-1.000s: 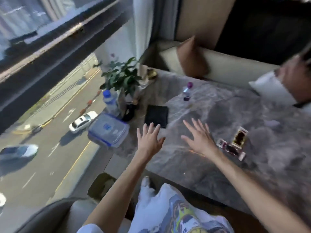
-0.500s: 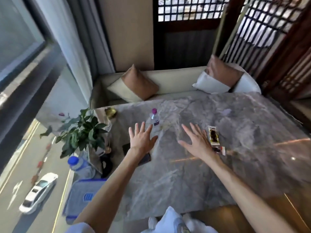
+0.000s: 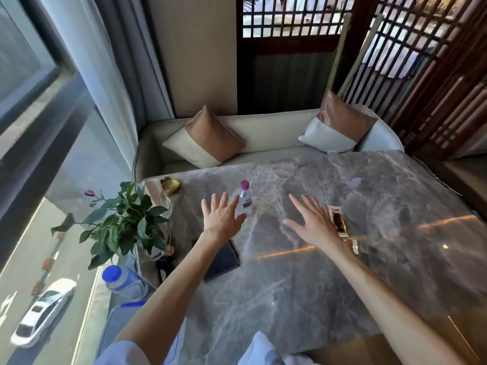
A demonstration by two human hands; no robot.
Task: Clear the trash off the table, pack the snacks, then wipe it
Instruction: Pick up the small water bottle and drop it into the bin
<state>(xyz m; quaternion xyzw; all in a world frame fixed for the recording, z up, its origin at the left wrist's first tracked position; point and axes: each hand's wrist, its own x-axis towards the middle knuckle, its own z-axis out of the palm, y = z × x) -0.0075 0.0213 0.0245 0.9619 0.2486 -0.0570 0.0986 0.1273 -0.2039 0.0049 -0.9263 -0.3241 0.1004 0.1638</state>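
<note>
My left hand (image 3: pixel 221 219) is spread open above the grey marble table (image 3: pixel 303 285), just left of a small clear bottle with a purple cap (image 3: pixel 244 197). My right hand (image 3: pixel 312 223) is also open with fingers apart, hovering next to a long snack packet (image 3: pixel 338 219) with dark contents. A smaller red and white wrapper (image 3: pixel 353 245) lies just behind that wrist. A dark flat cloth or case (image 3: pixel 222 260) lies under my left forearm. Neither hand holds anything.
A potted plant (image 3: pixel 123 222) stands at the table's left edge with a gold dish (image 3: pixel 171 186) behind it. A blue-capped bottle (image 3: pixel 118 279) and a blue-rimmed plastic box (image 3: pixel 123 314) sit near the window. A cream sofa with cushions (image 3: pixel 210 138) runs along the far side.
The camera has lifted from the window side toward the sofa and screen. Both open hands stay raised over the table, now nearer the purple-capped bottle and the snack packet.
</note>
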